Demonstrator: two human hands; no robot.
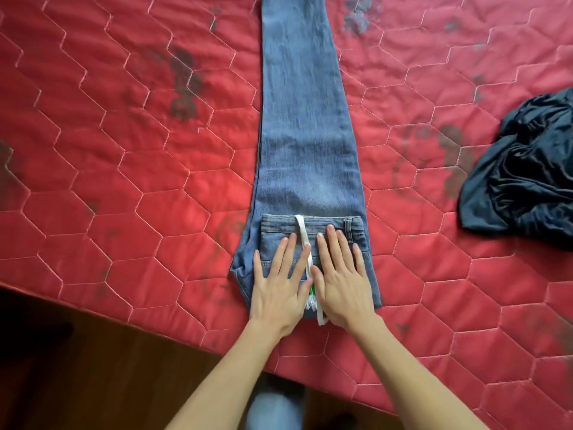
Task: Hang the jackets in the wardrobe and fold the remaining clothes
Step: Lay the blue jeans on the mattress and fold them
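Note:
Blue jeans [304,119] lie lengthwise on the red quilted bed [124,169], legs stacked and running away from me, the waist end folded over toward the legs. A white cord [302,234] runs across the folded waistband. My left hand [279,283] lies flat on the folded part, fingers spread. Beside it, my right hand [339,280] presses flat on the same fold, with the cord between the two hands. Neither hand grips the cloth.
A crumpled dark navy garment [524,178] lies on the bed at the right edge. The bed's near edge runs diagonally at the lower left, with dark wooden floor [77,367] below it. My knee in denim [276,408] shows at the bottom.

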